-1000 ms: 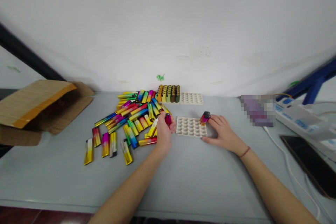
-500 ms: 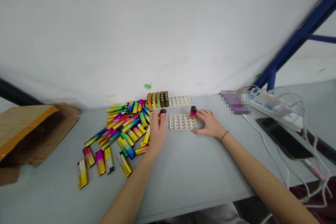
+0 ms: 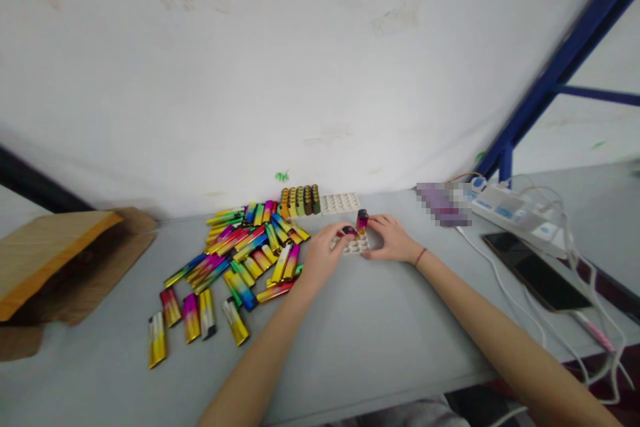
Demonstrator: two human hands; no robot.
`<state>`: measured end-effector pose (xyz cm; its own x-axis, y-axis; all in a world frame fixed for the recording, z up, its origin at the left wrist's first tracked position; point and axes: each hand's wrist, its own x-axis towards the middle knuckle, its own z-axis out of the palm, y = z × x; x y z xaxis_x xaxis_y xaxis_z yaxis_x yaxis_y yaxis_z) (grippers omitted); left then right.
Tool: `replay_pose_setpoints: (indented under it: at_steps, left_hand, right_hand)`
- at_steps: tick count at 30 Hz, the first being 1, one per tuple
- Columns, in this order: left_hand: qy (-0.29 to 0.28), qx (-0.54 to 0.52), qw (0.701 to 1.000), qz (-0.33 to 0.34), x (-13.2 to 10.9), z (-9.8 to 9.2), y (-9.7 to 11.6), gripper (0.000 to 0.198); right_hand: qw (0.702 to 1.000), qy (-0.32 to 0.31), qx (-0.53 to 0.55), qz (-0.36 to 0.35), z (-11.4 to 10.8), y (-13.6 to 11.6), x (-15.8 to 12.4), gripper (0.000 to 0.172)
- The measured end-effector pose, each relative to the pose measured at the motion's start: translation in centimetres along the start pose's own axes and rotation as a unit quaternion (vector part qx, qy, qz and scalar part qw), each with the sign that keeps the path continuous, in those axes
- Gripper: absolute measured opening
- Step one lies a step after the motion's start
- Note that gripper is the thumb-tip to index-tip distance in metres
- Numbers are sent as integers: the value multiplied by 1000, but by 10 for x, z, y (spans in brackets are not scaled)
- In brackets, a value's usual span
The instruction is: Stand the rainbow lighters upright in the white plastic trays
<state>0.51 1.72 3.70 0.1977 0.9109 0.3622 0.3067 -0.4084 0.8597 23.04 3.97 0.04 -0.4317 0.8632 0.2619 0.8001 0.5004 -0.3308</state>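
2 hands point(image 3: 350, 247) flanking a molded tray point(image 3: 354, 247) (little room left)

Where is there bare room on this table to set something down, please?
The widest bare patch of table lies between the left forearm and right forearm. A narrower one lies between the cardboard and the lighters. It is crowded at the lighters and around the tray.

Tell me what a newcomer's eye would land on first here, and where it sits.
The heap of shiny rainbow-coloured disposable lighters strewn on the grey table left of centre catches the eye first. Behind it, a row of upright lighters stands near the wall beside a white moulded tray. At centre, the left hand grips a red lighter above a second tray, and the right hand curls beside an upright lighter.
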Motion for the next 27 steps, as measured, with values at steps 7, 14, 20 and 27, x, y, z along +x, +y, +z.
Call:
replay_pose_setpoints:
  at_steps: [7,14,20,27]
  left_hand:
    - [5,10,1000,-10,4,17,-6,19]
    - [-12,43,998,38,13,25,-11,19]
    - [-27,121,991,39,16,30,-15,27]
    - [-21,265,962,66,15,35,-9,21]
  right_hand:
    - [1000,7,11,-7,2,2,3,70]
    - [1000,11,22,-15,4,4,1,72]
    - [1000,14,18,-16,5,4,1,71]
    - [999,14,44,-29,8,9,3,72]
